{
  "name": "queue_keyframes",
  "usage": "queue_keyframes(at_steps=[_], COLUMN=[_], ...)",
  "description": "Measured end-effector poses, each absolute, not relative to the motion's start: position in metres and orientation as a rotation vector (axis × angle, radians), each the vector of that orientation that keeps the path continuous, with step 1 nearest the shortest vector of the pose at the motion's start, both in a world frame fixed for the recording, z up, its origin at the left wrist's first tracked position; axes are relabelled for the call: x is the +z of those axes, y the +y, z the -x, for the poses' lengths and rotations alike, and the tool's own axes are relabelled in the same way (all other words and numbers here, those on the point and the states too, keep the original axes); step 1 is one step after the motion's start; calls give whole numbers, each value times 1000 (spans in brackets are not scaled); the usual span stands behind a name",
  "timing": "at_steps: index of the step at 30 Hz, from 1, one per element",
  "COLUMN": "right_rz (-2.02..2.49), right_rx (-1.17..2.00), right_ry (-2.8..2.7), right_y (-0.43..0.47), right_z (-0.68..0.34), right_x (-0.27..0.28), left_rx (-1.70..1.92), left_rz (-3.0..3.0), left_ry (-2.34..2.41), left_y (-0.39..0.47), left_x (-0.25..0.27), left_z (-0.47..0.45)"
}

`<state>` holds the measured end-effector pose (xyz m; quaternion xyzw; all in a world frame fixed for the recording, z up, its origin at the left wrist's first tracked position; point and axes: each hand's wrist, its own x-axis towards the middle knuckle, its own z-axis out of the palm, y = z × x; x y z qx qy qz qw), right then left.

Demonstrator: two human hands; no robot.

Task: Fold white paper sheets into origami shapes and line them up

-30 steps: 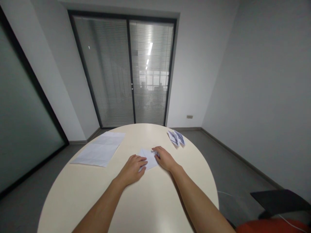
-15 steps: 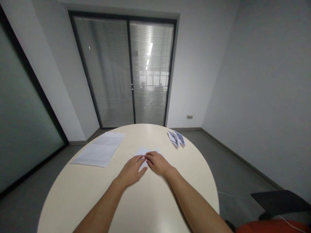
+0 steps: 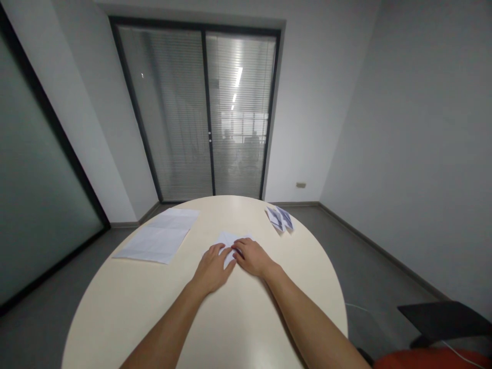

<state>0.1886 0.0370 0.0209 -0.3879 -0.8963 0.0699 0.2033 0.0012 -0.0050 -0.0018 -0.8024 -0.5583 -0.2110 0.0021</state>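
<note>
A small folded sheet of white paper (image 3: 227, 238) lies on the round table, largely covered by both hands. On its left side is my left hand (image 3: 213, 269), with curved fingers on the paper and the thumb pointing toward the right hand. My right hand (image 3: 254, 258) presses on the right side with its fingers bent inward. The fingertips of the two hands meet over the middle of the sheet, so the fold under them is hidden. A corner of the paper shows between the thumbs.
A larger creased white sheet (image 3: 157, 238) lies on the left of the cream table (image 3: 226, 328). Near the far right edge stands a folded paper piece (image 3: 280, 219) with dark printing. A chair with a red seat (image 3: 426, 359) and black armrest (image 3: 446, 319) is at the lower right.
My left hand has shifted slightly right and its fingers have bent more. The right hand's fingers have drawn slightly to the right, and more of the paper's far side shows.
</note>
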Motion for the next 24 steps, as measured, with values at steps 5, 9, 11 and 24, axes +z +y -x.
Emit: queue_keyframes(at_steps=[5, 9, 11, 24], right_rz=[1098, 1096, 1092, 1115], right_rx=[205, 220, 212, 179], right_ry=[-2467, -2458, -2455, -2489], right_y=[39, 40, 40, 46], right_z=[-190, -191, -191, -193], right_x=[18, 15, 13, 2], left_rx=[-667, -670, -650, -619], left_rz=[2482, 2442, 2411, 2379], left_ry=[-1765, -1819, -1861, -1838], left_y=[-3, -1, 0, -4], left_x=[-6, -4, -3, 4], left_z=[-5, -7, -7, -7])
